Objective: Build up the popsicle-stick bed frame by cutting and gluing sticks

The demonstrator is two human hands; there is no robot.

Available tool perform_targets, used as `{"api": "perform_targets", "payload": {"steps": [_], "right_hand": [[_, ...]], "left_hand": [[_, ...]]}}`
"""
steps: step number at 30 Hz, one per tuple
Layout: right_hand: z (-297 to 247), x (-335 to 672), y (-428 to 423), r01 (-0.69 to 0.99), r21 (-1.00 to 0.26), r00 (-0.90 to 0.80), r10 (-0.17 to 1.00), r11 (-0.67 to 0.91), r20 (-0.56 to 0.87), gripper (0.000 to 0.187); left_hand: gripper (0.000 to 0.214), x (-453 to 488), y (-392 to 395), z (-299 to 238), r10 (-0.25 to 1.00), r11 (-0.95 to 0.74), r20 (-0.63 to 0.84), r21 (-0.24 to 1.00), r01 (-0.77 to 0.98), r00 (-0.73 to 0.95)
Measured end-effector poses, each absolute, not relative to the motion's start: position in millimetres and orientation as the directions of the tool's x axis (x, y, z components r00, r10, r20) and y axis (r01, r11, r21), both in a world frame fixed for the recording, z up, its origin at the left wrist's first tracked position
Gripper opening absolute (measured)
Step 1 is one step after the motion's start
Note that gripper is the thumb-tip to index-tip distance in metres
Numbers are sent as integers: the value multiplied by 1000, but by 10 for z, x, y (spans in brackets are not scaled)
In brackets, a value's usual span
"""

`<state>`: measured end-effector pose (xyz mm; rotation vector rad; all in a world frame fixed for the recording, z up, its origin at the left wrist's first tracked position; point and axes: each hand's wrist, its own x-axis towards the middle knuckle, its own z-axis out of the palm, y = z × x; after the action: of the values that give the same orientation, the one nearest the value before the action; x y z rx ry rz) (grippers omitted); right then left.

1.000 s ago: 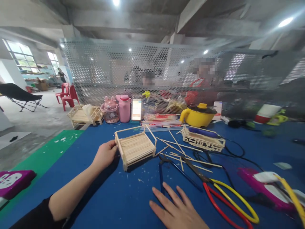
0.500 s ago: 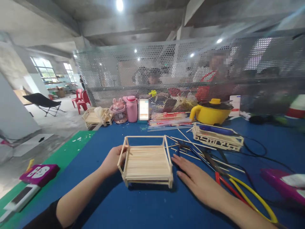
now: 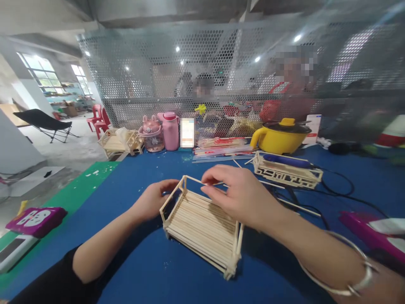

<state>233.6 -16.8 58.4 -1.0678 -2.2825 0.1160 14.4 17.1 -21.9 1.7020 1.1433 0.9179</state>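
A small bed-shaped model of thin wooden sticks (image 3: 202, 226) lies on the blue table (image 3: 142, 270) in front of me. My left hand (image 3: 153, 200) grips its left end, fingers curled round the frame. My right hand (image 3: 238, 196) hovers over the far side, thumb and fingers pinched on the thin top rail stick. A silver bangle (image 3: 351, 270) circles my right wrist.
Behind stand another stick frame with a blue tool in it (image 3: 286, 171), a yellow pot (image 3: 280, 137), pink bottles (image 3: 163, 133) and a stick model (image 3: 120, 143). Loose sticks and cables (image 3: 319, 196) lie to the right. Purple packs (image 3: 36, 219) sit left. People work behind the mesh screen (image 3: 221, 76).
My right hand rose from the table beside the model and now pinches its top rail. The model has turned clockwise and sits at an angle.
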Motion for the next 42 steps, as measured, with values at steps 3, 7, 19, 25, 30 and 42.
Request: {"api": "perform_targets", "payload": {"steps": [3, 7, 19, 25, 30, 42], "right_hand": [[610, 2174, 45, 623, -255, -634, 669, 739, 389, 5], [576, 2071, 210, 572, -191, -735, 602, 798, 312, 7], [511, 2027, 351, 507, -152, -789, 528, 848, 313, 10], [526, 1998, 374, 523, -172, -778, 550, 835, 305, 12], [557, 2002, 316, 532, -155, -775, 552, 832, 306, 12], [554, 1939, 384, 481, -144, -814, 502, 865, 294, 8]], "left_hand": [[39, 96, 81, -181, 991, -132, 128, 934, 332, 35], [38, 155, -48, -150, 990, -129, 140, 937, 325, -11], [38, 203, -121, -188, 978, -210, 198, 924, 318, 73], [39, 220, -107, -181, 973, -230, 221, 912, 339, 66], [38, 220, -105, -193, 969, -244, 237, 900, 361, 65], [34, 237, -113, -208, 936, -341, 347, 852, 397, 59]]}}
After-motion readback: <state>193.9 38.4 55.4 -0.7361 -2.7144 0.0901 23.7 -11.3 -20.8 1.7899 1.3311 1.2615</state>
